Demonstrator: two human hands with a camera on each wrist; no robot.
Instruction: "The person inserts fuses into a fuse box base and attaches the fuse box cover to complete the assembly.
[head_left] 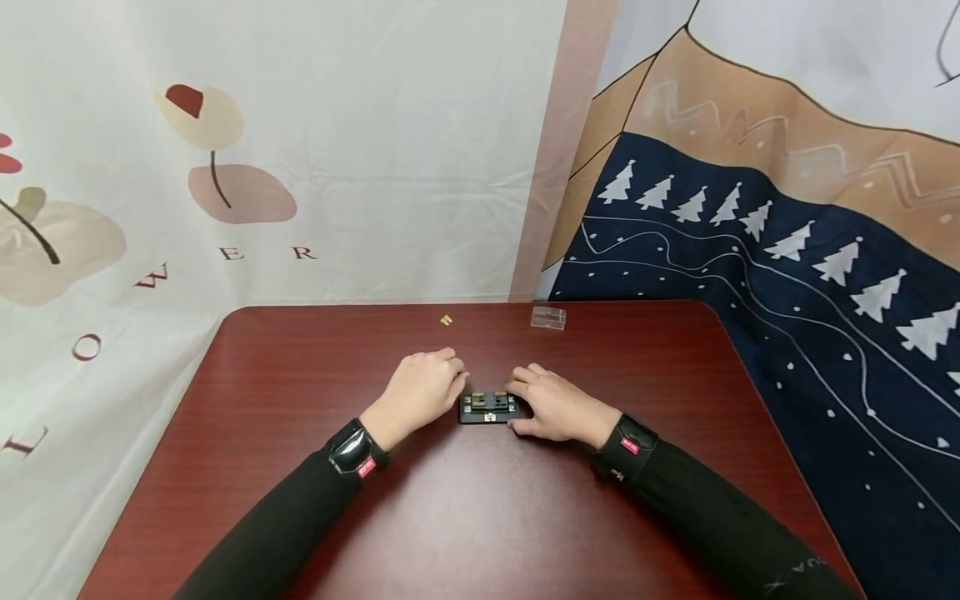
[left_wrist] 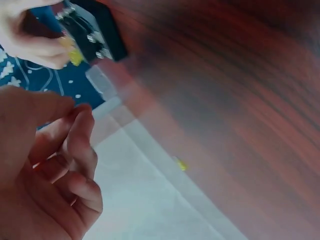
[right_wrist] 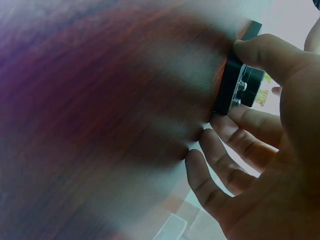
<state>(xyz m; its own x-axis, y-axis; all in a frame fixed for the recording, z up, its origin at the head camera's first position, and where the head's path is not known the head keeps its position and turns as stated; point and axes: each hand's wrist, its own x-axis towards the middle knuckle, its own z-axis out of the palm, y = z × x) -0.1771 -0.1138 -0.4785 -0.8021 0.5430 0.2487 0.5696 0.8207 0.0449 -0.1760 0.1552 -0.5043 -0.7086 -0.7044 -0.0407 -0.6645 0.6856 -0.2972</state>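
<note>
Nearest me, my dark sleeves [head_left: 723,504] reach in over the bare red-brown tabletop [head_left: 480,525]. My right hand [head_left: 561,406] has hold of a small black block [head_left: 489,407] that lies between my two hands on the table: thumb [right_wrist: 256,51] on its near long edge, fingers at its right end and far side, the outer ones splayed toward the wood. I judge it light but stiff – plastic and a little metal, by the look – so it probably skates on this smooth top if pushed from one side only. The base is the part to take: flat, firm edges that should bear a pinch without giving. The raised middle, with its metal screws [right_wrist: 242,86] and yellow bits [right_wrist: 261,97], looks more delicate, and I would keep my pressure off it.

My left hand [head_left: 422,385] is by the block's left end, fingers curled in, thumb and forefinger tips together; I see nothing between them, though something tiny could be hidden there.

Beyond my hands, a few small yellow pieces [head_left: 446,320] lie near the far edge – light, I expect, hard, and best lifted with fingertips by their sides. Off to their right is a clear plastic box [head_left: 548,318], probably thin-walled and slick. Behind everything hang the printed cloths [head_left: 420,150].
</note>
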